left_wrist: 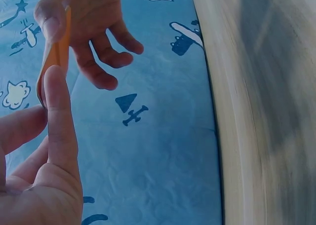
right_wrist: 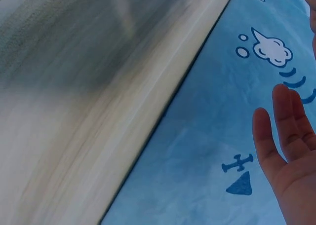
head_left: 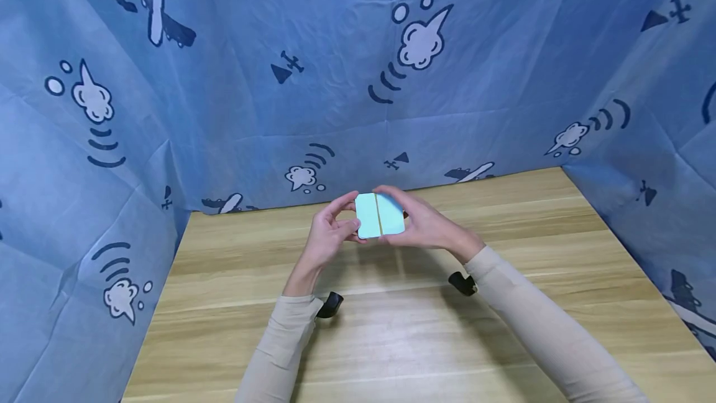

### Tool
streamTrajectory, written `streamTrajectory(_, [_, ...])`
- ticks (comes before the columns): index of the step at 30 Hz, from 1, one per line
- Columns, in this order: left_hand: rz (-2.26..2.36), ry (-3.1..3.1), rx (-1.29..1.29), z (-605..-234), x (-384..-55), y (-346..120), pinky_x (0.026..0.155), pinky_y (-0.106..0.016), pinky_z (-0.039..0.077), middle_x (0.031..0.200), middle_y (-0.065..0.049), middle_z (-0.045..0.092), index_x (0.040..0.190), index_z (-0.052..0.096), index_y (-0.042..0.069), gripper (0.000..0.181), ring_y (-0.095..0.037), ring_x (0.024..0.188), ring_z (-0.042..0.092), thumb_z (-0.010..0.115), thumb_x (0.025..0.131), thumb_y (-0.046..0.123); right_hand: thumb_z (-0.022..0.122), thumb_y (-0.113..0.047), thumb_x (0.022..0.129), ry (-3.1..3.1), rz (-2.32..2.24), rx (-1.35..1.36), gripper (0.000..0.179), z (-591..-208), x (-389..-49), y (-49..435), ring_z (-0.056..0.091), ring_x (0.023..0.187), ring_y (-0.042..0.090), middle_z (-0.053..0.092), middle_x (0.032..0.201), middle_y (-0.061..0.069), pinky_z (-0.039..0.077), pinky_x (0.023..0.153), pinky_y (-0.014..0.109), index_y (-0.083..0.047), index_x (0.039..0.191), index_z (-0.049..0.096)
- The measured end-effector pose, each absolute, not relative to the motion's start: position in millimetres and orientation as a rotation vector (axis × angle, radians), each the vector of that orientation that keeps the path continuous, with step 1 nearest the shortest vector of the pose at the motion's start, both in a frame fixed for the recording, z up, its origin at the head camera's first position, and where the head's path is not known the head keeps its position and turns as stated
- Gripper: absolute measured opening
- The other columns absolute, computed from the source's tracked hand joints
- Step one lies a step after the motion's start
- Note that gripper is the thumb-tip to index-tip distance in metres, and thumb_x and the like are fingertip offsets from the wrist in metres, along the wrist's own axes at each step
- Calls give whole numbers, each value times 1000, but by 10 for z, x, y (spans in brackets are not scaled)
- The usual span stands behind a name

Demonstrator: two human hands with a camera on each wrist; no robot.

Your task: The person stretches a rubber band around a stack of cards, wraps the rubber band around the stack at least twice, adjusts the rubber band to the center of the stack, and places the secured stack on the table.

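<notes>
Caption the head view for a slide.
Left fingers and right fingers hold a pale-blue panel above the wooden table.

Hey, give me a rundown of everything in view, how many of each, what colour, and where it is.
Flat panel: 1, pale blue face with a thin brownish stripe, orange in the left wrist view; held up near the middle of the head view.
Table: 1, light wood grain, lower part of the head view.
Patterned cloth: number of sheets unclear, blue with white and dark prints, behind and beside the table.
Wrist devices: 2, black, one at each wrist.
Sleeves: 2, pale beige, on the forearms.
Left hand: 1, bare, gripping the panel's left side.
Right hand: 1, bare, gripping its right side.
</notes>
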State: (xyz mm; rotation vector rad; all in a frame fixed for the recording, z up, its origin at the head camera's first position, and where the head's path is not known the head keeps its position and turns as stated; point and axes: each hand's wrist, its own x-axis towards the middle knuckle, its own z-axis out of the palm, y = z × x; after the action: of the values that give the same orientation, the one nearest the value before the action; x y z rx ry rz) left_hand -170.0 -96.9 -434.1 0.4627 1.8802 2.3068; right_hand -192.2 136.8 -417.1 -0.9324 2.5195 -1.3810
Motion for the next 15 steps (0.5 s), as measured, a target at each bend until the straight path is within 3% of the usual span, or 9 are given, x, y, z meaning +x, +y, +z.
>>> streamTrajectory(5, [2292, 1858, 477, -4345, -1695, -994, 64, -36, 63, 121, -24, 50, 148, 41, -7, 59, -16, 74, 70, 54, 92, -19, 90, -23, 77, 2527, -1365, -963, 90, -4188, -1914, 1352, 55, 109, 24, 53, 137, 5, 52, 88, 42, -17, 151, 40])
streamTrajectory(11, [2287, 1837, 515, -4358, -1684, -1040, 66, -37, 63, 121, -22, 50, 149, 36, -10, 59, -16, 74, 70, 53, 92, -19, 89, -41, 76, 2570, -1336, -944, 92, -4197, -1885, 1333, 53, 116, 22, 49, 146, 2, 50, 94, 44, -22, 152, 41])
streamTrajectory(15, [2303, 1816, 542, -4377, -1683, -1056, 66, -37, 63, 121, -23, 50, 148, 38, -9, 58, -16, 73, 70, 53, 93, -18, 90, -38, 75, 2590, -1329, -939, 92, -4194, -1872, 1327, 53, 118, 22, 48, 147, 2, 49, 96, 45, -23, 152, 42])
